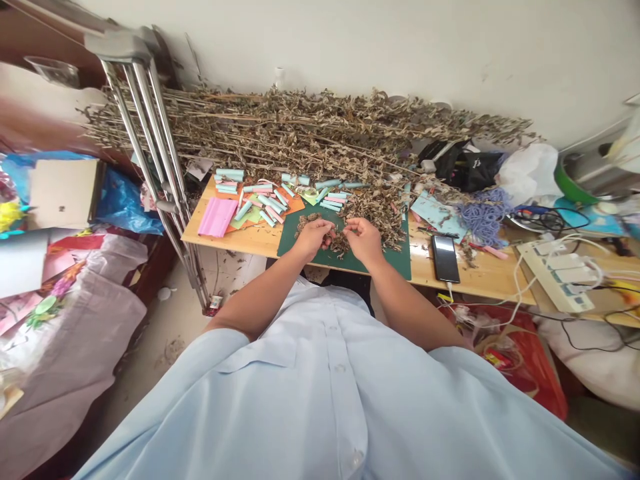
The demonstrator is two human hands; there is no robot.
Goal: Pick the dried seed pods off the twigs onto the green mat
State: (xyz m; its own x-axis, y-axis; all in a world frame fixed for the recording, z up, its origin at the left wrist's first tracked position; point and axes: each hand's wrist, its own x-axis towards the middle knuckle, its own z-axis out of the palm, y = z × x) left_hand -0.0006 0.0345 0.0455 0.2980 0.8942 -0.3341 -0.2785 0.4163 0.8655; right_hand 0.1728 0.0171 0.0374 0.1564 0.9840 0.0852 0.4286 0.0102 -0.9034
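Note:
Over the front of a dark green cutting mat (395,262), my left hand (314,240) and my right hand (365,240) face each other a short way apart. Both have their fingers curled and pinched on bits of dried leaves (341,245); the exact pieces are small and partly covered by the fingers. A small clump of leaves lies just behind my left hand. Behind and right of my right hand, a larger heap of crumbled dried leaves (383,210) covers part of the mat. Blue and pink paper rolls (273,205) lie left of the mat, some on coloured paper.
Dried leafy stalks (300,130) stretch along the wall. A metal crutch (160,147) stands at the table's left end, near a folded pink paper stack (217,217). To the right are a plugged-in phone (445,258), purple cord (484,217) and a power strip (555,275) with loose cables.

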